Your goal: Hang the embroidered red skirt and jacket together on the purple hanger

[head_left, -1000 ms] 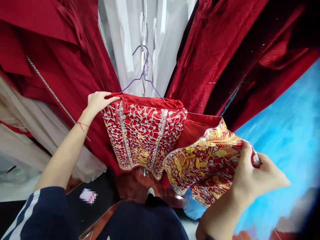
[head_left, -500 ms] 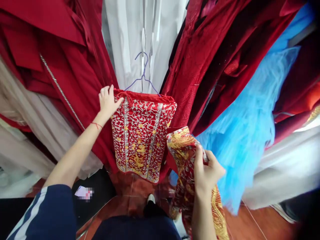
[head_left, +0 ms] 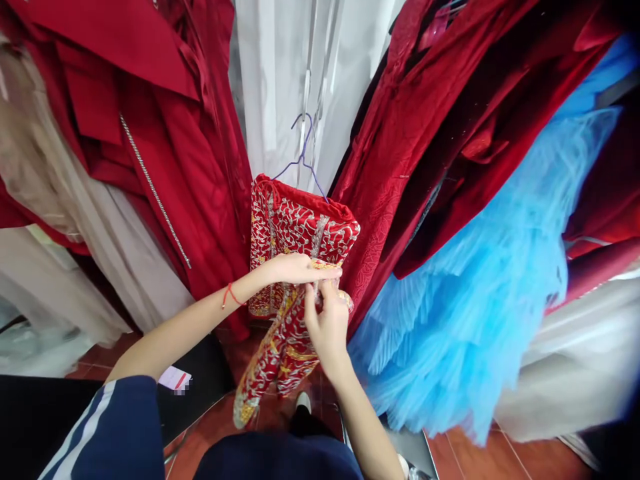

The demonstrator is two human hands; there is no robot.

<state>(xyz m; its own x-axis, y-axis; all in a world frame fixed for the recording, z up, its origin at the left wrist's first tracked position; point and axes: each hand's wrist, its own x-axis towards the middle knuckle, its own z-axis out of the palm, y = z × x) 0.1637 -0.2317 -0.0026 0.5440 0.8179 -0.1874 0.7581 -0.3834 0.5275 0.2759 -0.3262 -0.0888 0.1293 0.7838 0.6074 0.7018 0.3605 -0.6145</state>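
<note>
A red garment with silver and gold embroidery (head_left: pixel 300 230) hangs on a purple wire hanger (head_left: pixel 301 157) between other hanging clothes. Both hands meet in front of it at its lower part. My left hand (head_left: pixel 295 269) reaches across from the left and pinches the embroidered cloth. My right hand (head_left: pixel 327 320) comes up from below and grips the same cloth, and a gathered length of the garment (head_left: pixel 273 363) droops down under the hands.
Dark red garments (head_left: pixel 165 153) hang at the left and dark red garments (head_left: pixel 425 133) at the right. White fabric (head_left: pixel 280 80) hangs behind. A bright blue tulle dress (head_left: pixel 480 287) is at the right, beige cloth (head_left: pixel 65 220) at the far left. Red tiled floor (head_left: pixel 500 460) lies below.
My left hand left the garment's top corner and came down to its lower part. My right hand swung left with the embroidered cloth, meeting the left. The view shifted right.
</note>
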